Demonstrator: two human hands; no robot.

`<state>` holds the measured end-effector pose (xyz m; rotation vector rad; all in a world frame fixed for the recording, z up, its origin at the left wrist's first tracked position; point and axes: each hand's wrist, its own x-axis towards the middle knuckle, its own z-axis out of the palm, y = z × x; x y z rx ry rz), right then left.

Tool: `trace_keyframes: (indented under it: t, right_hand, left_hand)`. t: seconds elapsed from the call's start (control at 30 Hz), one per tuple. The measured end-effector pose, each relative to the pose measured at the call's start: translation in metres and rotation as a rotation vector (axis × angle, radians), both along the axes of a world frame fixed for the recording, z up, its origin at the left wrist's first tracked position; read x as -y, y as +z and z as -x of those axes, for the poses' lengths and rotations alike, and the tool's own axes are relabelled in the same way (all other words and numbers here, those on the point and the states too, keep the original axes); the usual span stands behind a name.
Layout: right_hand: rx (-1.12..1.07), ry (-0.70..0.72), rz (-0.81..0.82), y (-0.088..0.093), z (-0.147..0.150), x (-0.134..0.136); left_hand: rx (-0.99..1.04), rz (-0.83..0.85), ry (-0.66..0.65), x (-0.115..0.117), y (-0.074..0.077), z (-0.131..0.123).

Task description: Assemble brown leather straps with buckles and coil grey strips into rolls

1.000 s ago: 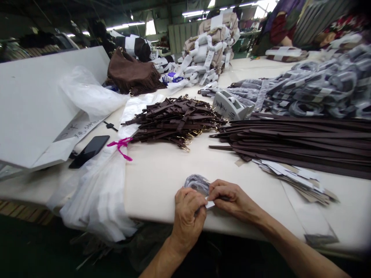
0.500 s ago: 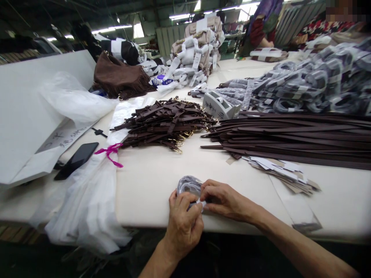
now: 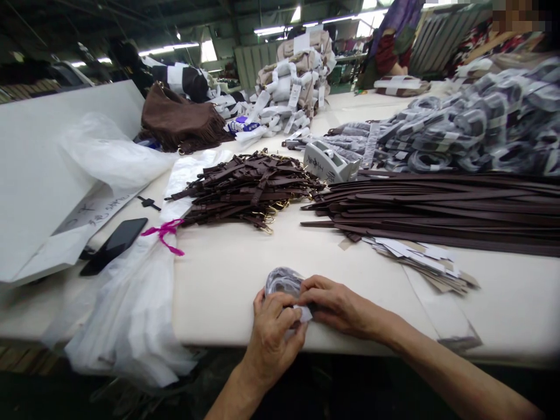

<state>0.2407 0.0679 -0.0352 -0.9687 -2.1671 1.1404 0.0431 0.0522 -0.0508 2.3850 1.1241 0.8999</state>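
Observation:
Near the table's front edge lies a coiled strap in clear plastic wrap (image 3: 280, 279), its lower part hidden by my hands. My left hand (image 3: 275, 329) is closed around the near left side of the coil. A small white paper piece (image 3: 305, 314) shows between my hands, against the coil. My right hand (image 3: 335, 306) pinches at the coil's right side, fingers bent beside the paper. Beyond them is a heap of short dark brown straps with gold clasps (image 3: 245, 189). Long brown straps (image 3: 437, 207) lie stacked to the right.
A grey tape dispenser (image 3: 330, 162) stands behind the straps. Wrapped coils (image 3: 472, 122) pile up at right. Card strips (image 3: 420, 262) lie nearer. On the left are plastic bags (image 3: 131, 315), a phone (image 3: 114, 246) and a brown fringed bag (image 3: 179, 119). A person's arm (image 3: 387, 55) shows at the back.
The white paper at the coil shows more clearly between my hands, its free end pointing right. My fingers have shifted slightly; both hands stay on the coil.

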Motion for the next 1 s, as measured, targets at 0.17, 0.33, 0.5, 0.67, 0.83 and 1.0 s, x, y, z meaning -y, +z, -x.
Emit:
trace_keyframes:
  t: [0.17, 0.33, 0.5, 0.67, 0.83, 1.0]
  right_hand:
    - [-0.054, -0.019, -0.008, -0.007, -0.001, -0.003]
    - [-0.09, -0.024, 0.032, -0.005, -0.002, -0.003]
    - [-0.091, -0.082, -0.013, -0.012, -0.001, -0.004]
    - [-0.078, 0.014, -0.102, -0.025, -0.003, -0.016]
    - [-0.087, 0.048, -0.118, -0.024, -0.006, -0.021]
    - [-0.112, 0.037, -0.1, -0.025, -0.006, -0.02]
  left_hand:
    - [0.012, 0.034, 0.028, 0.001, -0.003, -0.001]
    - [0.011, 0.229, 0.133, -0.002, 0.004, -0.007]
    - [0.052, 0.332, 0.19, -0.007, 0.008, -0.011]
    - [0.068, 0.352, 0.15, -0.009, 0.005, -0.007]
    - [0.068, 0.32, 0.123, -0.008, 0.005, -0.004]
    - [0.042, 0.38, 0.067, -0.009, 0.007, -0.002]
